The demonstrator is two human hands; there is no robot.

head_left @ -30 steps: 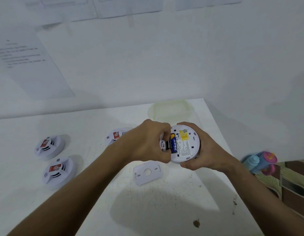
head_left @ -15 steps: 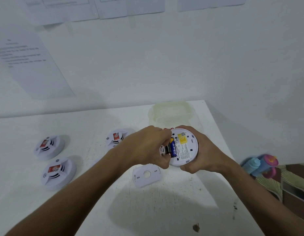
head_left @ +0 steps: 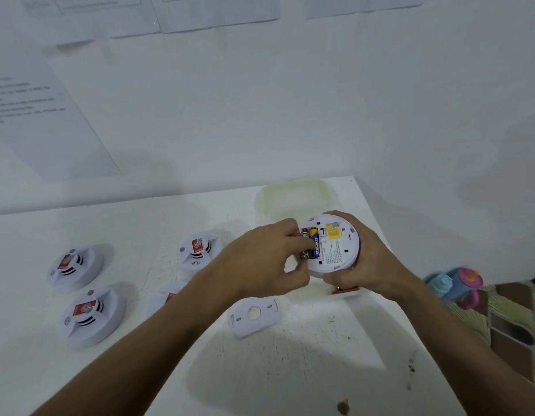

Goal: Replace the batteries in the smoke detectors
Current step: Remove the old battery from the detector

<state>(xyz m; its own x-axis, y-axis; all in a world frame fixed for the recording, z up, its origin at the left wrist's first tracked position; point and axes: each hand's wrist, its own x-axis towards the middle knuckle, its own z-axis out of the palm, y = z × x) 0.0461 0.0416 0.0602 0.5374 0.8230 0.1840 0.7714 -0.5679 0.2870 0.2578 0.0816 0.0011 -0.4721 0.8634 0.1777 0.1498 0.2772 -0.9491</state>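
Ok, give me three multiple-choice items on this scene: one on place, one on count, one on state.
1. Where is the backplate?
A. On the table
B. In the tub
C. On the wall

2. How many detectors lie face up left of the left arm?
A. Two
B. Four
C. Six

3. The held detector's battery bay is:
A. Covered
B. Open, cells inside
C. Empty

Answers: 1 A, it lies flat on the table. 2 B, four show, one partly hidden. 3 B, a blue battery shows at the left hand's fingertips.
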